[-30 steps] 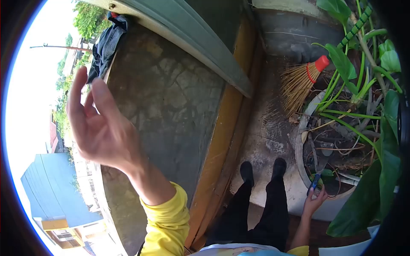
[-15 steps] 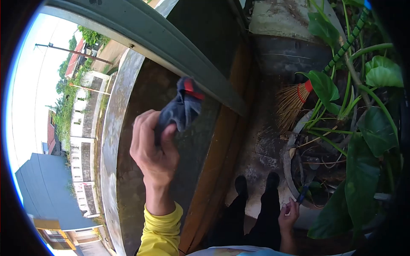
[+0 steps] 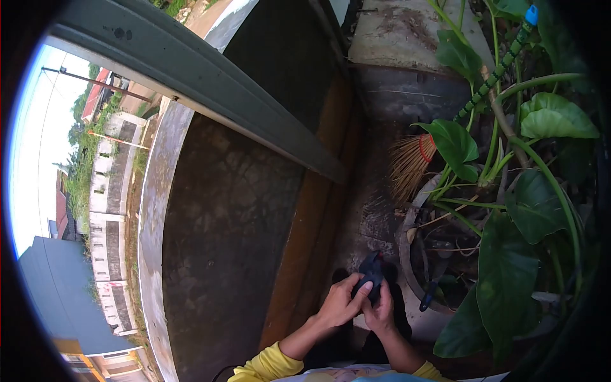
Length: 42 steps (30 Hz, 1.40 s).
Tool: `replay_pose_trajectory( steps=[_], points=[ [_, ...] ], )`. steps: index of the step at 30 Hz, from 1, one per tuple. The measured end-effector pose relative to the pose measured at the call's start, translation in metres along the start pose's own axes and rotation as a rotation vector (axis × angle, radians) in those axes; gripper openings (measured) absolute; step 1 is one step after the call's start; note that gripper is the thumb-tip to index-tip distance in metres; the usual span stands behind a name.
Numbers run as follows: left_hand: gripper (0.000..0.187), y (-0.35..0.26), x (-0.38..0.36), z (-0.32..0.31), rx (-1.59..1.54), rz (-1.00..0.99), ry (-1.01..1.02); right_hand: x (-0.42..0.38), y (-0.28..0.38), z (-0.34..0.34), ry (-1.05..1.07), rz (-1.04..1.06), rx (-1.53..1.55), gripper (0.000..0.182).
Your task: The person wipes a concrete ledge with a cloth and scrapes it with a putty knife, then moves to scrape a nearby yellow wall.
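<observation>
My left hand (image 3: 337, 300) and my right hand (image 3: 380, 310) are together low in the middle of the view, above my feet. Between them is a bunched dark grey cloth (image 3: 371, 264) with a small bit of red at its far end. The fingers of both hands are closed on it, with the thumbs on top. To the right of my hands, a small dark blue handle-like thing (image 3: 428, 297) rests at the rim of a round planter (image 3: 407, 245).
A grey metal post (image 3: 223, 83) slants across the upper left beside a low dark wall (image 3: 223, 248). A stick broom (image 3: 414, 156) with a green-wrapped handle leans among large-leaved plants (image 3: 509, 261) on the right. Beyond the wall are a fence (image 3: 108, 245) and houses.
My left hand has come down and right with the cloth, from in front of the wall to above my feet. My right hand has moved left from beside the planter and joined it on the cloth.
</observation>
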<state>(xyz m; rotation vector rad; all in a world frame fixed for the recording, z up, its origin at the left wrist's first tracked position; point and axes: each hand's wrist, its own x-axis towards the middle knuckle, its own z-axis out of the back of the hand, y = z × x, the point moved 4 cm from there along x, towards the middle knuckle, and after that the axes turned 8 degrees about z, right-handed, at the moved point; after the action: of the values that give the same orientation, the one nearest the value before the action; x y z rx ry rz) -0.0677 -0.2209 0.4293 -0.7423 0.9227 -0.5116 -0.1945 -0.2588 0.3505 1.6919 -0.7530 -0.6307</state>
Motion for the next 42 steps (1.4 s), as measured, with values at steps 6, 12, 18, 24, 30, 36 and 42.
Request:
replay_pose_trajectory(
  steps=[6, 12, 18, 24, 30, 36, 42],
  points=[
    [0.035, -0.015, 0.015, 0.008, 0.382, -0.054, 0.099, 0.015, 0.013, 0.018, 0.127, -0.167, 0.098, 0.043],
    [0.045, -0.041, 0.025, 0.024, 0.230, -0.090, 0.230, 0.035, -0.010, 0.015, -0.133, -0.298, 0.326, 0.044],
    [0.036, -0.061, 0.066, 0.104, 0.175, -0.246, -0.179, 0.068, -0.039, 0.018, -0.284, -0.460, 0.504, 0.048],
    [0.033, 0.026, 0.118, 0.108, 0.277, -0.139, -0.170, 0.113, -0.050, 0.024, -0.319, -0.365, 0.776, 0.065],
    [0.034, 0.145, 0.133, 0.064, 0.284, 0.176, 0.073, 0.154, -0.087, 0.029, -0.417, -0.369, 0.566, 0.054],
    [0.028, 0.108, 0.183, 0.068, 0.350, -0.107, -0.316, 0.235, -0.156, 0.049, -0.493, -0.379, 0.378, 0.047],
    [0.053, -0.109, 0.117, 0.187, 0.520, -0.873, -1.194, 0.327, -0.206, 0.045, -0.405, -0.320, 0.172, 0.048]
  ],
)
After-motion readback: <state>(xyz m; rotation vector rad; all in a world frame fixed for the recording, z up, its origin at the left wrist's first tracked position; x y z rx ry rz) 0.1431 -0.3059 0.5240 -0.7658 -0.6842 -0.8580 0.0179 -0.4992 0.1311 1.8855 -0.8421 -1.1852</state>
